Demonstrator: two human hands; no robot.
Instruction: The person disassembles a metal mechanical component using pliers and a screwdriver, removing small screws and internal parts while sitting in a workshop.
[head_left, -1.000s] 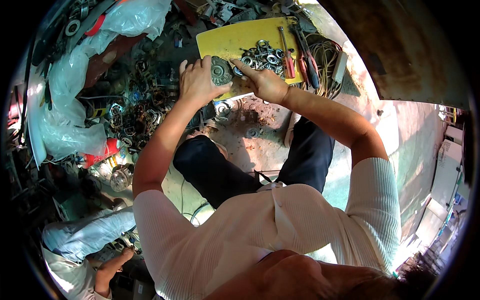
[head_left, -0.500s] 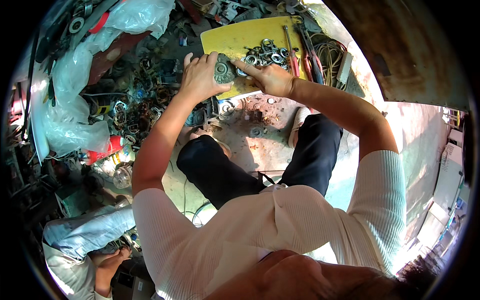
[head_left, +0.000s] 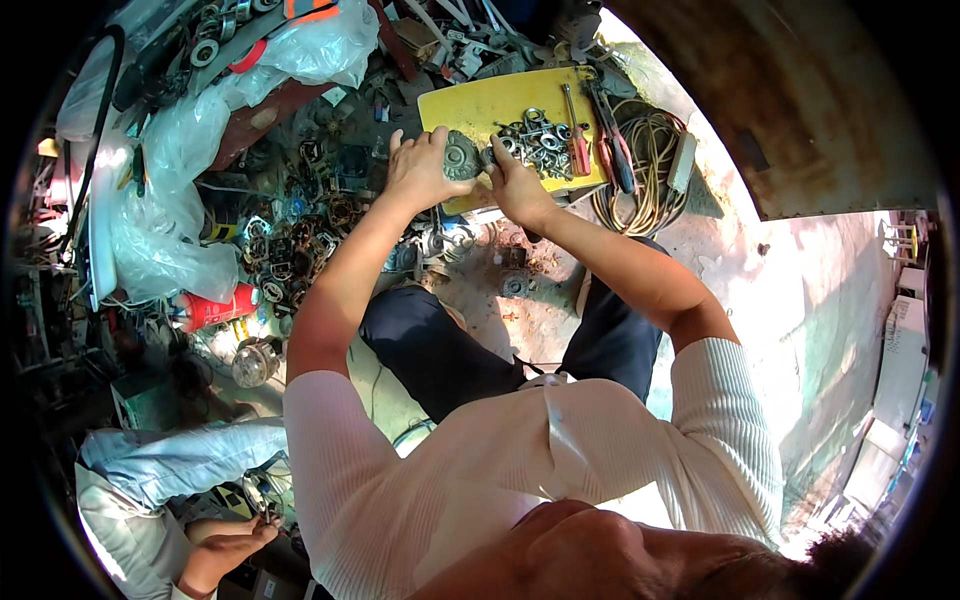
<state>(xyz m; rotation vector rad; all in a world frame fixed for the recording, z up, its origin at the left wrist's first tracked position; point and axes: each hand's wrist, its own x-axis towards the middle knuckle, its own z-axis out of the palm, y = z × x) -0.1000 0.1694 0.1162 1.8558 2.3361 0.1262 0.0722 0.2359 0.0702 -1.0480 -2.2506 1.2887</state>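
Note:
My left hand point(head_left: 418, 172) grips a round, ribbed grey metal motor end cover point(head_left: 462, 157) by its side, above the near left part of a yellow board point(head_left: 440, 105). Close to the cover's right, my right hand point(head_left: 520, 192) has thumb and index finger around a small dark ring-shaped bearing point(head_left: 488, 156); the other fingers are hidden. Several loose metal bearings point(head_left: 540, 140) lie heaped on the board beyond my right hand. To their right rest a red-handled screwdriver point(head_left: 579, 150) and a pair of pliers point(head_left: 615, 150) with red and black grips.
A coiled cable point(head_left: 640, 200) lies right of the board. Clear plastic sheeting point(head_left: 170, 240), a red bottle point(head_left: 220, 308) and piled metal parts point(head_left: 300, 240) crowd the left. Another person's hand point(head_left: 225, 550) shows at lower left. A rusty panel point(head_left: 790, 110) overhangs the upper right.
My right hand has turned, its index finger no longer reaching across toward the cover, and it has closed around the bearing. The left hand keeps hold of the cover. The view has shifted slightly.

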